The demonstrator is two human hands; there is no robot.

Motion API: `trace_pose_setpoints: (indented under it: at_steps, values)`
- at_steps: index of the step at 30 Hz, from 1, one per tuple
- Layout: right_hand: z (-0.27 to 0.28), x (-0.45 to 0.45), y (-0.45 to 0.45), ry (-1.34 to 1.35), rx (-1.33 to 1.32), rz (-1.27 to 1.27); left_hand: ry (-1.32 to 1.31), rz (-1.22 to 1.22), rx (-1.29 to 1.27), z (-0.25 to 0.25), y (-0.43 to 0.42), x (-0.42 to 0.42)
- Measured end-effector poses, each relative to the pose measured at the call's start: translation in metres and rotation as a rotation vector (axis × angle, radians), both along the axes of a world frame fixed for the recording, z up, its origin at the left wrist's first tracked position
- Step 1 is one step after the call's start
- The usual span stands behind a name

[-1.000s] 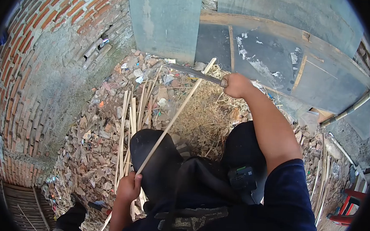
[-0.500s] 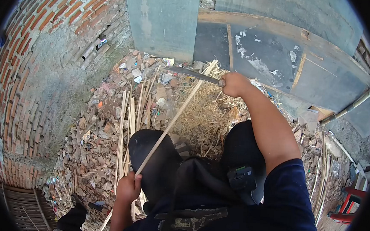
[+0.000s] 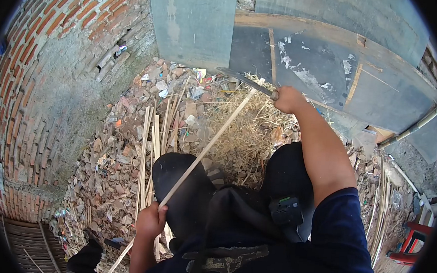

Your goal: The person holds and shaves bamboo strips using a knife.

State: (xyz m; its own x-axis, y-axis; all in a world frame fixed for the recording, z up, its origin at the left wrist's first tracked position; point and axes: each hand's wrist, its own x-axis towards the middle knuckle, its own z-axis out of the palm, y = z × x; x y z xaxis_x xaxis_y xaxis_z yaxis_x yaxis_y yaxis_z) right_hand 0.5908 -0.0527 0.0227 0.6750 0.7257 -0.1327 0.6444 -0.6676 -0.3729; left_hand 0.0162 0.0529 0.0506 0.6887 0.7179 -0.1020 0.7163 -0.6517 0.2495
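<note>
My left hand (image 3: 150, 221) is closed around the near end of a long, pale bamboo strip (image 3: 208, 148). The strip slants up to the right across my left knee. In my right hand (image 3: 287, 99) is the handle of a machete (image 3: 244, 79); its dark blade points left and crosses the strip close to the far end. I cannot tell how deeply the edge touches the strip. Below the blade, between my knees and the panels, lies a heap of thin, curly shavings (image 3: 243, 133).
More pale strips (image 3: 145, 147) lie beside my left knee, others (image 3: 382, 206) at the right. Broken brick rubble (image 3: 108, 180) covers the ground. A brick wall (image 3: 35, 100) rises at left, grey-blue panels (image 3: 195, 25) ahead. A red-framed object (image 3: 409, 243) stands at far right.
My right hand has moved a little right with the machete, the blade shifting toward the strip's far end. The strip's far end has swung slightly right and down; my left hand has hardly moved.
</note>
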Motion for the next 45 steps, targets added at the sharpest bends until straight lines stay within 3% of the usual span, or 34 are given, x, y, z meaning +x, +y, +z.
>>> trace_pose_setpoints:
  at_steps: [5,11,14,19,25,28,29,32,36,42,45]
  values:
    - [0.032,-0.015,-0.004,0.066,0.032,0.020,-0.050,-0.005,-0.042,-0.002,-0.002,0.005]
    - [0.058,-0.038,-0.001,-0.057,-0.008,0.247,-0.064,0.000,-0.048,-0.010,0.001,0.000]
    - [0.041,-0.016,-0.003,0.185,-0.038,0.157,-0.068,-0.002,-0.009,-0.015,0.000,0.001]
    - [0.043,-0.031,0.002,-0.014,-0.083,0.099,-0.035,-0.008,-0.007,0.003,-0.001,0.012]
    - [0.052,-0.059,0.008,-0.069,0.028,0.372,-0.080,-0.001,-0.014,-0.003,-0.004,0.009]
    - [0.057,-0.055,0.009,-0.033,0.046,0.373,-0.075,0.005,-0.023,-0.007,-0.001,0.006]
    - [0.042,-0.039,0.010,0.039,0.130,0.232,-0.071,0.013,-0.026,-0.007,-0.004,0.002]
    - [0.025,-0.011,0.006,0.022,-0.017,0.057,-0.074,0.019,-0.014,-0.005,-0.001,0.007]
    - [0.037,-0.022,-0.001,0.030,-0.022,0.027,-0.061,-0.015,-0.036,-0.003,0.002,0.006]
    - [0.056,-0.037,0.001,-0.008,-0.024,0.256,-0.112,-0.034,-0.043,-0.009,0.001,0.008]
    - [0.051,-0.018,-0.005,0.136,-0.027,0.095,-0.106,-0.027,-0.034,-0.012,0.002,0.003]
